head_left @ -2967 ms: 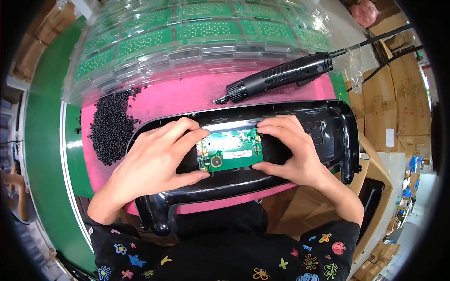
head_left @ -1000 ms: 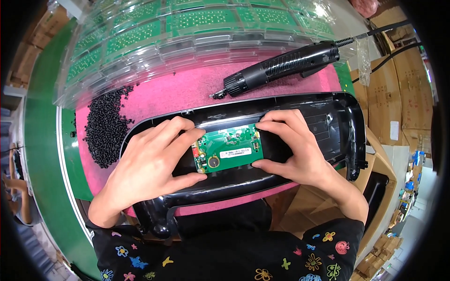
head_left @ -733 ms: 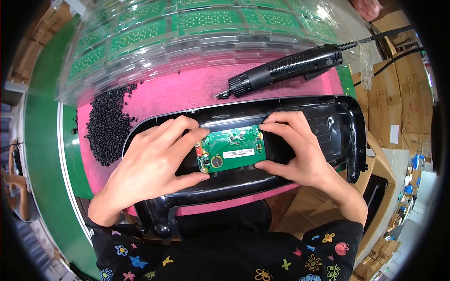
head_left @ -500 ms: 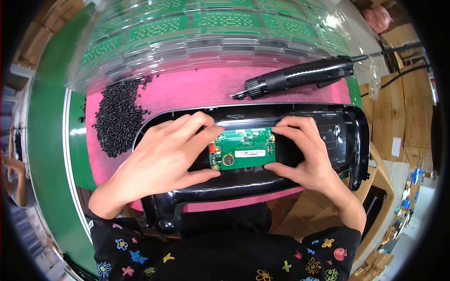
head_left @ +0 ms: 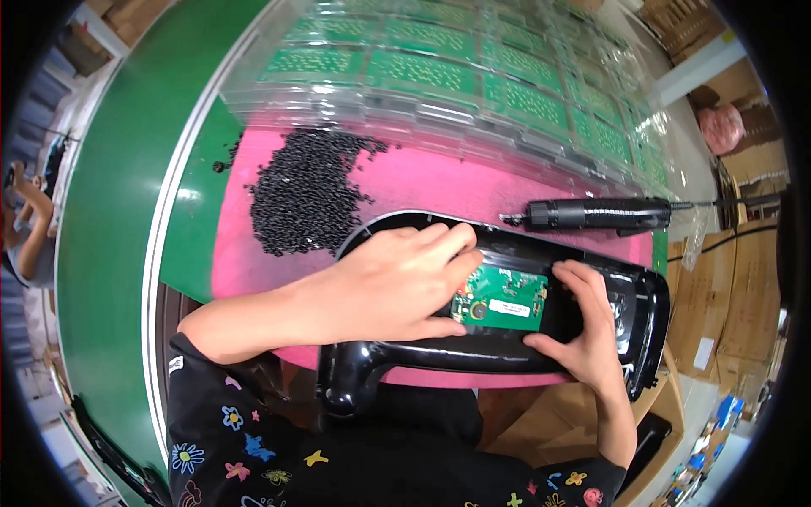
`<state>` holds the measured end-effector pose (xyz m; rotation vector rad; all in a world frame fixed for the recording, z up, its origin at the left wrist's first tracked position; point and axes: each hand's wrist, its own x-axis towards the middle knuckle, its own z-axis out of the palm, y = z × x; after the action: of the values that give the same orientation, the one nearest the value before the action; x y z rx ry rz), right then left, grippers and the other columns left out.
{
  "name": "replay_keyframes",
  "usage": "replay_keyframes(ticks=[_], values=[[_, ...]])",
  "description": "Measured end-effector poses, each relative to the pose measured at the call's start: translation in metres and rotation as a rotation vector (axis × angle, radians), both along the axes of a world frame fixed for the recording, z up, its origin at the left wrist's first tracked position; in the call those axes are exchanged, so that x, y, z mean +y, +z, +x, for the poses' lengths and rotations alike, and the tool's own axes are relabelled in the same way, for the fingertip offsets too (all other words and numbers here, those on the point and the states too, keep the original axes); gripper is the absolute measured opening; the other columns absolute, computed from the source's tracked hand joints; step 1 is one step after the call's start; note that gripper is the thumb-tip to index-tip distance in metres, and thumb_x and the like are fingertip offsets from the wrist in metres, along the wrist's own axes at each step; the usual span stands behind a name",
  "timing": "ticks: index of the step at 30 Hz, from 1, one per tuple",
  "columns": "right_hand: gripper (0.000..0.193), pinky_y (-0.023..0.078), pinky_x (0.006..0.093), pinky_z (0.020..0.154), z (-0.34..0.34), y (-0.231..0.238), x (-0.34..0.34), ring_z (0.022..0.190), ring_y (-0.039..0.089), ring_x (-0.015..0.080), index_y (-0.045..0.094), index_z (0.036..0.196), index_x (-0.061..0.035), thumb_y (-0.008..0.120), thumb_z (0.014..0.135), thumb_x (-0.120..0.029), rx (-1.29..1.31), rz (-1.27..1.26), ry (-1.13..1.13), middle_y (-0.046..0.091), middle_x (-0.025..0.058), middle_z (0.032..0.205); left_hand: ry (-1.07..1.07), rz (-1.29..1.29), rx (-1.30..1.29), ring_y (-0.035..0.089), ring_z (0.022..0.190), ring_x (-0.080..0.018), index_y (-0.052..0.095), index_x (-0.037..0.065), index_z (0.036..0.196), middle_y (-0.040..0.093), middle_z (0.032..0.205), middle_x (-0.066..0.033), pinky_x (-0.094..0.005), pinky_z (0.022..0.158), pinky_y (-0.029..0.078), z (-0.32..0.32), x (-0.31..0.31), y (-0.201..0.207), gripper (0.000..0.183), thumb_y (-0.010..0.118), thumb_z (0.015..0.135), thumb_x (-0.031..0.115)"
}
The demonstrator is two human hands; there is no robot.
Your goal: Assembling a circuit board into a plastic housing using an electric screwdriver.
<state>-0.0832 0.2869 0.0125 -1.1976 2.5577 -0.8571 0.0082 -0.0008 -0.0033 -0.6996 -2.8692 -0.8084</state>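
Note:
A green circuit board (head_left: 518,294) with a round coin cell and a white label lies inside a black plastic housing (head_left: 473,355). My left hand (head_left: 389,283) grips the board's left end, index finger at the upper corner and thumb at the lower one, covering part of that edge. Just off the board's right end, my right hand (head_left: 591,329) is open, with fingers and thumb spread apart. The thumb is close to the lower right corner, and the fingers reach over the housing's interior.
Behind the housing, a black electric screwdriver (head_left: 596,215) lies on a pink mat (head_left: 422,186). A pile of small black screws (head_left: 308,190) is at the left. Clear plastic trays of green boards (head_left: 422,72) are stacked at the back. A cardboard box (head_left: 549,422) stands at lower right.
The view has swung, so everything sits farther right and tilted. My right hand has come off the board's right corners, while my left hand keeps hold of the left end.

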Motion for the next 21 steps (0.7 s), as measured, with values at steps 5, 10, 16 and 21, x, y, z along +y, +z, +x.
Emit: replay_keyframes(ticks=[5, 10, 16, 21], values=[[0.042, 0.050, 0.0355, 0.093, -0.023, 0.032, 0.022, 0.097, 0.065, 0.0222, 0.062, 0.128, 0.0008, 0.069, 0.087, -0.004, 0.169, -0.130, -0.421, 0.068, 0.0122, 0.111, 0.157, 0.286, 0.189, 0.068, 0.082, -0.0296, 0.066, -0.001, 0.101, 0.062, 0.092, -0.0122, -0.0379, 0.068, 0.057, -0.003, -0.017, 0.011, 0.025, 0.076, 0.086, 0.016], [0.041, 0.045, 0.0315, 0.099, -0.088, 0.033, 0.042, 0.106, 0.058, 0.0173, 0.054, 0.142, -0.0068, 0.060, 0.102, -0.014, 0.099, -0.172, -0.507, 0.063, 0.0081, 0.116, 0.414, -0.076, 0.080, 0.064, 0.095, -0.0345, 0.067, 0.000, 0.094, 0.065, 0.092, -0.0133, -0.0449, 0.083, 0.052, -0.009, -0.064, 0.013, 0.017, 0.073, 0.081, 0.009], [0.058, 0.052, 0.0289, 0.096, -0.090, 0.025, -0.023, 0.111, 0.061, 0.0171, 0.031, 0.148, -0.0052, 0.062, 0.099, 0.000, 0.045, -0.730, -0.457, 0.053, 0.0128, 0.129, 0.413, -0.112, -0.062, 0.064, 0.099, -0.0348, 0.069, 0.000, 0.093, 0.066, 0.093, -0.0135, -0.0457, 0.086, 0.052, -0.004, -0.073, 0.012, 0.020, 0.074, 0.074, 0.005], [0.057, 0.047, 0.0416, 0.106, -0.052, 0.042, -0.075, 0.121, 0.061, 0.0287, 0.040, 0.145, 0.0030, 0.066, 0.097, -0.015, -0.273, -0.874, -0.229, 0.060, 0.0204, 0.133, 0.420, -0.153, 0.017, 0.064, 0.099, -0.0350, 0.069, 0.000, 0.092, 0.066, 0.092, -0.0147, -0.0462, 0.084, 0.052, -0.006, -0.066, 0.009, 0.015, 0.071, 0.077, 0.002]])
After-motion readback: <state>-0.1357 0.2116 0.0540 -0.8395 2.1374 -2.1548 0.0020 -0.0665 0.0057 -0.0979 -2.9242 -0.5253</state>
